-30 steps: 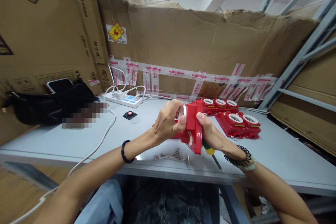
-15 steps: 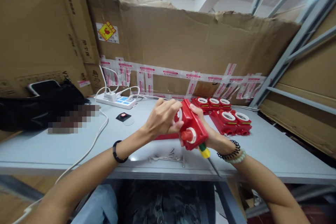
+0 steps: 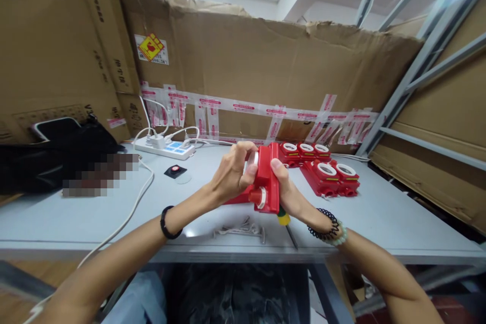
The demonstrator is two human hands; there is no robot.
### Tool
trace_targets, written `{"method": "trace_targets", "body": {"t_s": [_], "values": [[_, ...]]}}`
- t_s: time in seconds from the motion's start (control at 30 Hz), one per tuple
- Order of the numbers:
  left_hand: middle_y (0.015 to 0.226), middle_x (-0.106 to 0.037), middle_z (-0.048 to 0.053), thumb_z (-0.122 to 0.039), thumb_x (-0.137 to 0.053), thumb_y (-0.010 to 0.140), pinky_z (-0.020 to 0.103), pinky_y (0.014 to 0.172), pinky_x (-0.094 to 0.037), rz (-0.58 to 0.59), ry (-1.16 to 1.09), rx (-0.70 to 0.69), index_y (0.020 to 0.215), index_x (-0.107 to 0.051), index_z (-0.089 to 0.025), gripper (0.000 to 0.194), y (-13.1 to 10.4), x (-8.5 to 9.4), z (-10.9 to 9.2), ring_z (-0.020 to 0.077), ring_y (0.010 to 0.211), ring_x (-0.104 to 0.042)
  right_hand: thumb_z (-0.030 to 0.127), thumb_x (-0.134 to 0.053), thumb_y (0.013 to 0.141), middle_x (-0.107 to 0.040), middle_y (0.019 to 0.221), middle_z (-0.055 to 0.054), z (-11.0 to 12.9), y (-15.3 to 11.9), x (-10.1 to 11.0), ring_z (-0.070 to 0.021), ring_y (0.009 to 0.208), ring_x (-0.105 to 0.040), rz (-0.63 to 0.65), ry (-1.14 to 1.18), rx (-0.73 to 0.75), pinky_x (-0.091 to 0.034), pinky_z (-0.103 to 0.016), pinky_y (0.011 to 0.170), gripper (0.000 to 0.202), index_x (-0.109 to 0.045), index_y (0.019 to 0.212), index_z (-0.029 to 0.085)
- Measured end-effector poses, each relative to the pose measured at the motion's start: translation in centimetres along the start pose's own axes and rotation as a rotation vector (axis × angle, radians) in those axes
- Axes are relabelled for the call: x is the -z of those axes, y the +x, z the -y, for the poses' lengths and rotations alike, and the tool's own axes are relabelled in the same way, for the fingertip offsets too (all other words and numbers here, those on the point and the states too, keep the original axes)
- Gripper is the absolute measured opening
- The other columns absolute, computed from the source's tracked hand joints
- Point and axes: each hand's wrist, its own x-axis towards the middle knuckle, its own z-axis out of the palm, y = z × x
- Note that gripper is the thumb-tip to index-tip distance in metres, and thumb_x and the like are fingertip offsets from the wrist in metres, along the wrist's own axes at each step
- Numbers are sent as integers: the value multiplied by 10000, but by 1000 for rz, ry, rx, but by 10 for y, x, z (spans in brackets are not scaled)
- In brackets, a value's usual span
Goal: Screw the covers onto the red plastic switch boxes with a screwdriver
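Note:
Both hands hold a red plastic housing [image 3: 266, 174] tilted up above the table, a red round button or plug with a white collar [image 3: 261, 197] at its lower end. My left hand [image 3: 237, 169] is closed, its thumb and fingers on the white ring [image 3: 252, 158] on the housing's left face. Wrapped around the right side is my right hand [image 3: 288, 187], thumb on the housing. A screwdriver [image 3: 284, 218] with a green and yellow handle points down from under that hand; the fingers behind are hidden. Another red part [image 3: 239, 197] lies behind the left wrist.
Loose screws and small metal parts [image 3: 243, 230] lie near the table's front edge. Several red housings with white rings [image 3: 330, 177] stand at right. Further left are a black square piece [image 3: 175, 171], a power strip [image 3: 167, 147], cables and a black bag [image 3: 56, 157]. Cardboard [image 3: 246, 61] walls the back.
The housing has turned so its ringed face points more to the left, and it has shifted slightly left. The screwdriver has swung with it. Both hands keep their hold.

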Motion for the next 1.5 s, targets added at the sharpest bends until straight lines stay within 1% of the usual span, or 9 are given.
{"method": "trace_targets", "body": {"t_s": [0.3,0.53,0.67,0.8,1.13,1.23,1.33,1.4,1.5], "values": [[736,-518,-40,-517,-295,941,246,547,-397,31,-381,242,1023,-333,-239,293,-3,1,-8,113,575,-481,667,-487,784,-592,733,-20,0,1,5,-156,599,-528,-175,-372,199,-408,-279,516,545,-397,1005,178],[804,-540,-23,-512,-300,940,241,535,-403,76,-507,418,994,-344,-236,285,-1,7,-13,114,593,-511,540,-685,692,-592,766,-16,11,3,13,-154,585,-540,-113,-579,170,-404,-260,501,630,-314,1057,185],[796,-511,-27,-486,-295,946,242,554,-394,97,-487,448,983,-341,-234,258,-1,10,-14,113,607,-484,498,-708,700,-605,798,-26,9,4,14,-149,590,-557,-86,-688,223,-421,-255,508,689,-297,1146,172],[737,-490,-39,-481,-278,956,237,551,-376,121,-491,500,977,-350,-225,267,-3,12,-14,111,590,-460,387,-726,715,-612,881,-52,-2,9,17,-152,644,-583,-109,-789,419,-454,-252,529,717,-269,1224,170],[783,-415,-18,-504,-242,970,273,692,-421,160,-442,529,863,-387,-194,358,-2,16,-1,124,709,-446,173,-562,855,-500,1338,-168,-8,20,36,-263,1071,-575,-94,-1273,864,-513,-273,555,512,-347,1314,242],[744,-468,-3,-564,-226,951,284,611,-444,293,-456,571,845,-422,-192,434,-1,22,6,134,648,-472,74,-488,863,-487,1379,-121,-14,21,39,-243,1048,-579,-83,-1374,929,-495,-262,544,463,-423,1266,293],[691,-502,4,-574,-170,953,282,511,-419,451,-457,573,863,-462,-195,487,-1,30,9,132,550,-451,120,-540,853,-506,1366,-97,-16,23,37,-229,1074,-579,-81,-1231,914,-524,-279,615,466,-437,1261,319],[749,-525,17,-551,-176,962,308,578,-446,369,-363,485,935,-464,-199,456,-1,33,9,143,601,-481,231,-647,802,-539,1311,-115,-15,24,35,-229,1059,-592,-127,-990,820,-543,-310,688,546,-403,1287,284],[985,-542,71,-550,-277,949,366,750,-455,177,-174,188,1137,-403,-207,411,-1,34,10,179,806,-527,363,-736,711,-620,1120,-97,-11,24,32,-209,904,-632,-196,-640,587,-539,-321,692,672,-384,1267,224]]}}
